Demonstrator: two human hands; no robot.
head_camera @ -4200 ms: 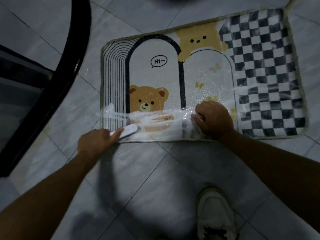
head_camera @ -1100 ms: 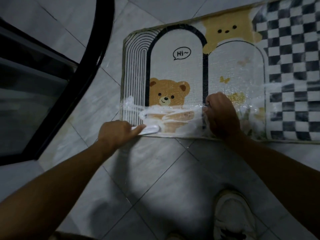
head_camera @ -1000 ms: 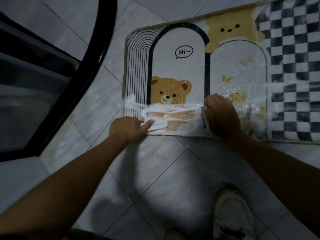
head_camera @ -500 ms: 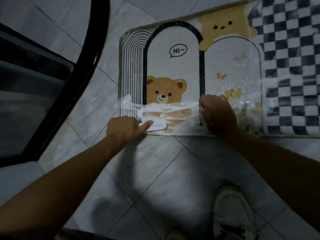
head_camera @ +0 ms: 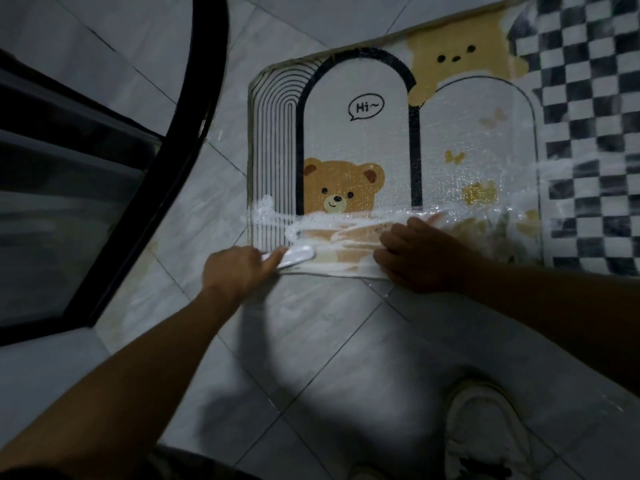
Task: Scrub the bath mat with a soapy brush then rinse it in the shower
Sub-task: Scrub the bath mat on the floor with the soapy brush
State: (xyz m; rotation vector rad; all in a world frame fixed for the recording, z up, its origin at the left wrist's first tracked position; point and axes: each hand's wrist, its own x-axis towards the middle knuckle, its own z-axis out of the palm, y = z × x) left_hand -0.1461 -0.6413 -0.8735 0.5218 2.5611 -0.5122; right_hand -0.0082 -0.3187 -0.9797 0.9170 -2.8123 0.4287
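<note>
L hand (head_camera: 239, 268) grips brush (head_camera: 298, 254) handle, head flat on bath mat (head_camera: 353, 140) near-left corner, in foam band (head_camera: 332, 230). Mat lies on tile floor (head_camera: 311, 341). Brush has barely shifted in the last sec. R hand (head_camera: 420, 259) has slid left along near edge. Reads as still scrubbing near strip: no foam on far half, rinse not started. Can't tell if R hand pinches mat or just pins it. Bristles hidden, mat right end cut off, light dim.
</note>
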